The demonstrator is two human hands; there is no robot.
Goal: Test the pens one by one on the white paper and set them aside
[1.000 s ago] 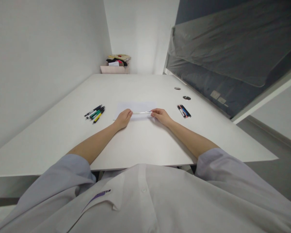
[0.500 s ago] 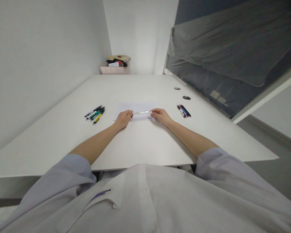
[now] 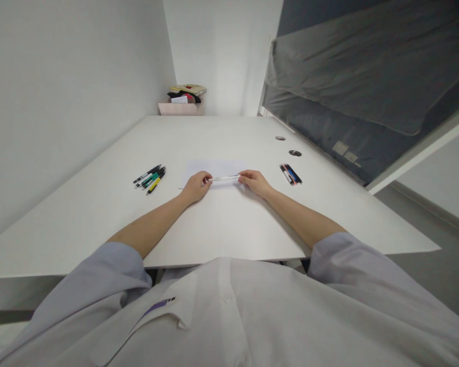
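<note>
A slim white pen [image 3: 224,178] lies level between my two hands, above a sheet of white paper [image 3: 214,165]. The fingertips of my left hand [image 3: 197,186] pinch its left end. At the other end, the thumb and fingers of my right hand [image 3: 254,182] are closed on it. Both forearms come in low over the table from the near edge. The pen's tips are partly hidden by my fingers.
On the white table [image 3: 222,229], several black, green and yellow pens [image 3: 151,178] lie to the left. Several more pens [image 3: 290,174] lie to the right, near two round metallic discs [image 3: 295,153]. A pink box [image 3: 178,108] stands at the far end; a dark covered panel [image 3: 348,102] borders the right side.
The pen has turned slightly about its length, and dark marks now show on it. My left fingers have shifted their hold at its left end; my right hand stays nearly still.
</note>
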